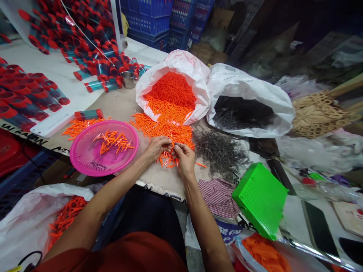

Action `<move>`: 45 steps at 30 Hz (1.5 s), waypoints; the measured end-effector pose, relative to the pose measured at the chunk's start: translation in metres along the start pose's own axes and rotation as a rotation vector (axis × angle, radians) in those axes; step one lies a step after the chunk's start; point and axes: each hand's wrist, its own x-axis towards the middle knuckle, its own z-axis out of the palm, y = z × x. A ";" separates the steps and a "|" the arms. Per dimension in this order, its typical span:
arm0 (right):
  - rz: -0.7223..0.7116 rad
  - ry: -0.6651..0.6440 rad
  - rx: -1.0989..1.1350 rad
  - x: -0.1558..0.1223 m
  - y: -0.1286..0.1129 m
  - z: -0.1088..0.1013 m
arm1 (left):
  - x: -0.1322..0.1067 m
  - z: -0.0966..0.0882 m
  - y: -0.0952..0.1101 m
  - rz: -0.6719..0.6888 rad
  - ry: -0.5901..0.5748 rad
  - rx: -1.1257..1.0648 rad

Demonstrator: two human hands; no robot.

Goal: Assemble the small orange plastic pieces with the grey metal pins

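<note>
My left hand [159, 147] and my right hand [184, 155] meet over a heap of small orange plastic pieces [147, 124], fingertips pinched close together. Whatever sits between the fingers is too small to make out. Behind them a white sack [198, 71] lies on its side, spilling more orange pieces onto the table. Right of my right hand spreads a pile of thin dark pins [221, 151], beside a second white sack [249, 85] with dark contents. To the left of my left hand, a pink basket [132, 158] holds orange pieces with thin dark pins among them.
Red-capped clear tubes [99, 70] crowd the back left. A metal cup [128, 80] stands near them. On the right are an upturned green basket [262, 200], a checked cloth [218, 196] and a phone [319, 226]. Blue crates [147, 19] stack behind the table.
</note>
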 end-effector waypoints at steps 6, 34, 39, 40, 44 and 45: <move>-0.009 0.006 0.004 0.000 0.000 0.000 | -0.001 0.000 0.000 0.003 -0.003 -0.010; -0.073 0.059 -0.087 -0.003 0.001 0.002 | -0.002 0.005 0.002 -0.030 0.023 -0.018; -0.074 0.072 -0.112 -0.003 0.001 0.002 | -0.004 0.006 0.004 -0.008 0.039 0.008; -0.072 0.069 -0.114 -0.003 0.001 0.002 | -0.004 0.006 0.004 -0.007 0.039 0.011; -0.064 0.063 -0.114 -0.002 0.002 0.001 | -0.004 0.006 0.005 -0.013 0.036 0.006; -0.063 0.062 -0.112 -0.002 0.003 0.001 | -0.004 0.006 0.005 -0.017 0.035 0.002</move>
